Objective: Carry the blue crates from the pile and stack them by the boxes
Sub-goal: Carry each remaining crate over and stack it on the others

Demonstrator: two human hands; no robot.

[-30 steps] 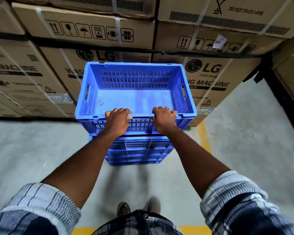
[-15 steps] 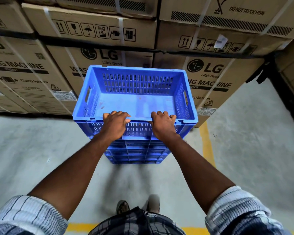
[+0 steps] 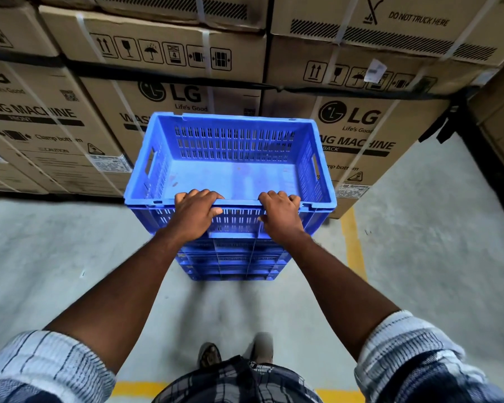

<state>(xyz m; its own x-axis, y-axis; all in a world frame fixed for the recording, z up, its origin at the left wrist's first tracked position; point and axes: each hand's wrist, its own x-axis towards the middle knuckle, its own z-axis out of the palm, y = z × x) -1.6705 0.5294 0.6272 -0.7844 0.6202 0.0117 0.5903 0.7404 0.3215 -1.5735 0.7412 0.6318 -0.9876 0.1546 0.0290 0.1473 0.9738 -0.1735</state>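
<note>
An empty blue slotted crate (image 3: 233,158) sits on top of a stack of blue crates (image 3: 233,263) on the concrete floor, close to stacked cardboard boxes (image 3: 358,129). My left hand (image 3: 197,212) grips the crate's near rim left of centre, fingers curled over the edge. My right hand (image 3: 281,213) grips the same rim right of centre. The lower crates are mostly hidden under the top one and my hands.
Tall strapped washing-machine cartons (image 3: 56,126) fill the whole far side. A yellow floor line (image 3: 352,245) runs along the right of the stack, another (image 3: 137,388) crosses near my feet (image 3: 236,350). Grey concrete floor lies left and right.
The top crate has come down onto the stack and now sits squarer on it. Both hands kept their hold on the near rim.
</note>
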